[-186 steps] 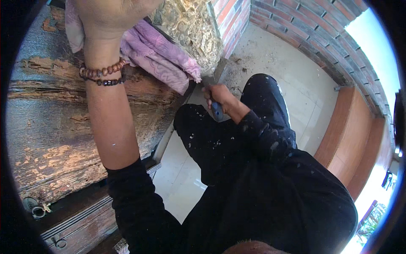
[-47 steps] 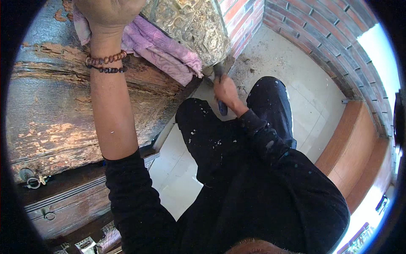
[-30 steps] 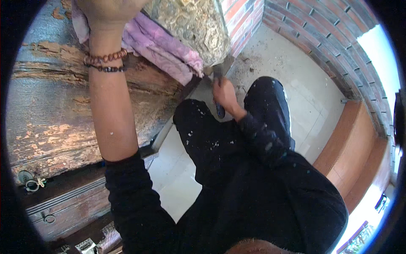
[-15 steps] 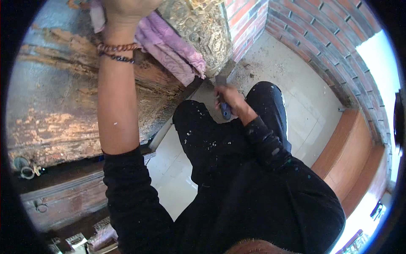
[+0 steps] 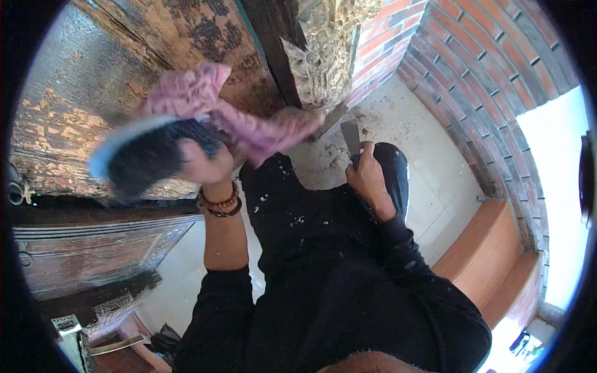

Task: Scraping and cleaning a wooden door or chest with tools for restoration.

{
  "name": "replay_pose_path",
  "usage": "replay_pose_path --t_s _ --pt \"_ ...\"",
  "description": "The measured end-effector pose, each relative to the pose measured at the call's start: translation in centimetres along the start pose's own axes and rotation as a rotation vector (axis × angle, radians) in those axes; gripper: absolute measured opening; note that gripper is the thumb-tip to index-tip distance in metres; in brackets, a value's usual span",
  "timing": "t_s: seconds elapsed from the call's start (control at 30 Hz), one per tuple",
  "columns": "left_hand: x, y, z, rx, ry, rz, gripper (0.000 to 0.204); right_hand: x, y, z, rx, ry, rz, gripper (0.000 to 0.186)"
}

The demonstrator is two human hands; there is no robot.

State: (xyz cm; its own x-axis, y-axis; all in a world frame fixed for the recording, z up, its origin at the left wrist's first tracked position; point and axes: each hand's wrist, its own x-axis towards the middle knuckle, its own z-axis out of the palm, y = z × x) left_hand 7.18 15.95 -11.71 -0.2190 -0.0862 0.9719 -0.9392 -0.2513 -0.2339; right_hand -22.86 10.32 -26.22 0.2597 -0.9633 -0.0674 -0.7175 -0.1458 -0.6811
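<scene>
My left hand is closed at the old wooden surface's near edge, smeared by motion. A pink-purple patterned cloth trails from it, one end hanging toward my left knee. At the same hand is a blurred black object with a light-blue edge; I cannot make out its kind. My right hand is wrapped round the dark handle of a putty knife above my right knee. Its flat metal blade points up and away, apart from the carved, gold-toned wooden piece.
Worn wood with flaking paint fills the left, above a panel with ring pulls. A brick wall meets the tiled floor, where debris lies by the corner. A brown wooden step stands at right.
My left hand has swung back toward me from the far edge, bringing the cloth and the dark object. My right hand has shifted right and nearer with the putty knife. The view has turned somewhat.
</scene>
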Motion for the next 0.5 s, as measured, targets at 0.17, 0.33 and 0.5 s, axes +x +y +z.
replay_pose_path --t_s 0.17,0.33,0.5 --pt "-3.2 5.1 -0.1 -0.459 -0.047 -0.493 0.028 -0.7 -2.1 -0.2 -0.094 0.005 -0.170 0.051" --pt "-12.7 10.8 1.1 -1.180 -0.356 -1.986 0.026 2.2 -3.1 2.0 -0.219 0.001 -0.297 0.053" --pt "-18.3 15.6 3.1 -1.203 -0.410 -2.413 0.018 5.5 -3.5 3.6 -0.393 -0.105 -0.263 0.054"
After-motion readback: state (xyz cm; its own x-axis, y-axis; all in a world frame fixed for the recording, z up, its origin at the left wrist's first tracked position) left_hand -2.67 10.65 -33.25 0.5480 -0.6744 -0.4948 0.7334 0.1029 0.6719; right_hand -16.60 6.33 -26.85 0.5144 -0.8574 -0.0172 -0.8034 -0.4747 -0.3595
